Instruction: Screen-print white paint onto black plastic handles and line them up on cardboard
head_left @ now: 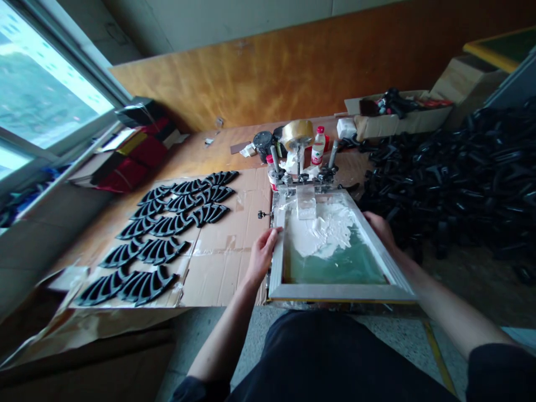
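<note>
A screen printing frame (335,291) with a metal rim and green mesh lies in front of me. White ink (335,228) is smeared thickly over the far half of its mesh. My left hand (263,252) grips the left rim, thumb on top. On the opposite side my right hand (380,230) holds the right rim, its fingers partly hidden by the frame. A pale block-like squeegee (306,201) rests at the ink's far edge. Behind it, a metal hinge clamp (302,180) joins the frame's back. What lies under the frame is hidden.
Several rows of black ribbed fan-shaped parts (157,251) lie on cardboard (224,262) at the left. A large heap of black parts (452,173) fills the right. Behind the clamp stand a tape roll (298,132), a red-capped bottle (318,148) and a dark tub (263,144).
</note>
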Tool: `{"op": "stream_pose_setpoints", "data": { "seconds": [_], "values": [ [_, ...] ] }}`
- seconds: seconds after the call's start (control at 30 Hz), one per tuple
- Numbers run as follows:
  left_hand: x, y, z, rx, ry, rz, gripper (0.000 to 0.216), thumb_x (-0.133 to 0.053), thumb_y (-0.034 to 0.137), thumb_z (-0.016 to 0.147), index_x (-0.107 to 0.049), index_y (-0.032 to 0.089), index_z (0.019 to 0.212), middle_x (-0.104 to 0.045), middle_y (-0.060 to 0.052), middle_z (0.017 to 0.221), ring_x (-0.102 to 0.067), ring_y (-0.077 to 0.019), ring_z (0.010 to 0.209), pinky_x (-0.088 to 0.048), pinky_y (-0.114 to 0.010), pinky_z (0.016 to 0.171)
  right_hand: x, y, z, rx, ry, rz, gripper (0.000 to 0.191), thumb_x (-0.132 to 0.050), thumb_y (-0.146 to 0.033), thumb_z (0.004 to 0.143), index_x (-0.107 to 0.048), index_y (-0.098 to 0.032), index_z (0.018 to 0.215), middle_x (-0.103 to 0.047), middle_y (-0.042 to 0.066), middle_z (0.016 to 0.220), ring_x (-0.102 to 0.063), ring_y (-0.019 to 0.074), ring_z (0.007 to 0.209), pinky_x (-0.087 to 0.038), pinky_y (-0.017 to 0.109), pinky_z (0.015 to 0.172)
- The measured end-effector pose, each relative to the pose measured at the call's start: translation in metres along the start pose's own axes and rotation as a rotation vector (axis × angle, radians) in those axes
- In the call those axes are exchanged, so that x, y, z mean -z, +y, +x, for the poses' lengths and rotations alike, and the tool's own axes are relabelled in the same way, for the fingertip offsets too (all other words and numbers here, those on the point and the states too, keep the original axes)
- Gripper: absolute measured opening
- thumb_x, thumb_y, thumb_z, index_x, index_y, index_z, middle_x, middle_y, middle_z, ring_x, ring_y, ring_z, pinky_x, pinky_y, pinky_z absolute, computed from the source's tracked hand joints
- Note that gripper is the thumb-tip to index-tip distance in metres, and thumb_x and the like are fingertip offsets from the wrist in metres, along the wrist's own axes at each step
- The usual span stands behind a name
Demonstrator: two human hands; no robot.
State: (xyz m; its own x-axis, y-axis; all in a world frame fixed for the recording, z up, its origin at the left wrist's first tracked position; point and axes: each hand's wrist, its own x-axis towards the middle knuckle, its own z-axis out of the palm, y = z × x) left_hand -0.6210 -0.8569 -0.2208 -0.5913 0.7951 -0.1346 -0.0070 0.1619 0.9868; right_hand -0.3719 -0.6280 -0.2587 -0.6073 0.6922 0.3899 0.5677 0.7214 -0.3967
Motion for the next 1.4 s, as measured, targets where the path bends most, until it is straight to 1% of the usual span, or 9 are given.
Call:
{"op": "stream_pose_setpoints", "data": {
  "seconds": [0.1, 0.2, 0.4, 0.63, 0.83, 0.97, 1.07, 1.27, 1.4],
  "values": [
    [-0.004, -0.048, -0.003, 0.093, -0.009, 0.036, 0.062, -0.060, 0.048, 0.083, -0.050, 0.021, 0.138, -0.055, 0.005, 0.066, -0.044, -0.0079, 0.053, -0.034, -0.018, 0.051, 0.001, -0.011, 0.030, -0.016, 0.067, 0.020, 0.029, -0.053, -0.024, 0.090, -0.065, -0.015, 0.115, -0.065, 0.015, 0.116, -0.066, 0.0230, 0.093, -0.056, 0.039, 0.079],
    [-0.009, -0.080, 0.003, 0.119, 0.023, 0.160, 0.064, -0.058, 0.044, 0.084, -0.045, 0.021, 0.142, -0.043, 0.008, 0.058, -0.038, -0.0074, 0.050, -0.031, -0.018, 0.049, -0.017, -0.059, 0.056, 0.189, -0.061, 0.038, 0.056, -0.070, -0.026, 0.078, -0.054, -0.016, 0.131, -0.049, 0.015, 0.139, -0.052, 0.0283, 0.122, -0.046, 0.044, 0.100],
    [-0.009, -0.096, 0.009, 0.136, 0.018, 0.269, 0.054, -0.054, 0.045, 0.086, -0.053, 0.019, 0.134, -0.052, 0.004, 0.066, -0.046, -0.0096, 0.057, -0.036, -0.020, 0.054, -0.039, -0.107, 0.047, 0.262, -0.479, -0.082, 0.011, -0.064, -0.019, 0.082, -0.065, -0.018, 0.092, -0.068, 0.006, 0.089, -0.063, 0.0207, 0.085, -0.047, 0.029, 0.074],
    [-0.009, -0.102, 0.009, 0.149, 0.034, 0.278, 0.054, -0.054, 0.047, 0.086, -0.055, 0.019, 0.132, -0.059, 0.001, 0.073, -0.053, -0.0114, 0.063, -0.039, -0.020, 0.057, -0.017, -0.080, -0.014, 0.757, -0.571, 0.097, 0.020, -0.050, -0.007, 0.083, -0.066, -0.018, 0.089, -0.068, 0.005, 0.090, -0.061, 0.0162, 0.083, -0.042, 0.026, 0.072],
    [-0.007, -0.096, 0.008, 0.146, 0.025, 0.240, 0.054, -0.055, 0.049, 0.085, -0.057, 0.018, 0.129, -0.058, 0.001, 0.071, -0.052, -0.0107, 0.061, -0.039, -0.020, 0.055, -0.022, -0.087, -0.004, 0.557, -0.466, 0.101, 0.020, -0.054, -0.008, 0.081, -0.068, -0.020, 0.090, -0.069, 0.003, 0.088, -0.062, 0.0169, 0.084, -0.044, 0.025, 0.071],
    [-0.008, -0.095, 0.007, 0.141, 0.027, 0.175, 0.057, -0.058, 0.050, 0.083, -0.057, 0.016, 0.129, -0.057, 0.001, 0.070, -0.050, -0.0098, 0.059, -0.037, -0.020, 0.053, -0.027, -0.084, -0.029, 0.645, -0.422, 0.135, 0.033, -0.047, -0.006, 0.084, -0.068, -0.018, 0.106, -0.069, 0.008, 0.108, -0.064, 0.0183, 0.092, -0.048, 0.028, 0.078],
    [-0.008, -0.094, 0.008, 0.142, 0.036, 0.170, 0.057, -0.059, 0.049, 0.082, -0.058, 0.015, 0.128, -0.055, 0.002, 0.068, -0.048, -0.0093, 0.057, -0.035, -0.019, 0.051, -0.022, -0.085, -0.027, 0.602, -0.483, 0.173, 0.027, -0.052, -0.013, 0.086, -0.070, -0.022, 0.104, -0.071, 0.004, 0.099, -0.065, 0.0176, 0.088, -0.049, 0.027, 0.075],
    [-0.002, -0.054, 0.001, 0.179, -0.008, 0.053, 0.061, -0.063, 0.049, 0.080, -0.054, 0.019, 0.132, -0.046, 0.007, 0.058, -0.037, -0.0068, 0.048, -0.028, -0.018, 0.045, -0.012, -0.105, 0.063, 0.287, -0.312, 0.090, 0.048, -0.066, -0.032, 0.086, -0.055, -0.032, 0.133, -0.068, 0.001, 0.114, -0.064, 0.0175, 0.092, -0.049, 0.027, 0.077],
    [-0.002, -0.004, -0.001, 0.169, 0.019, -0.120, 0.058, -0.051, 0.065, 0.083, -0.065, 0.019, 0.116, -0.052, 0.003, 0.061, -0.041, -0.0076, 0.048, -0.031, -0.019, 0.044, 0.020, -0.056, 0.104, 0.035, -0.079, 0.100, 0.036, -0.060, -0.034, 0.091, -0.062, -0.023, 0.125, -0.071, 0.004, 0.100, -0.064, 0.0141, 0.080, -0.048, 0.026, 0.075]
  ]
}}
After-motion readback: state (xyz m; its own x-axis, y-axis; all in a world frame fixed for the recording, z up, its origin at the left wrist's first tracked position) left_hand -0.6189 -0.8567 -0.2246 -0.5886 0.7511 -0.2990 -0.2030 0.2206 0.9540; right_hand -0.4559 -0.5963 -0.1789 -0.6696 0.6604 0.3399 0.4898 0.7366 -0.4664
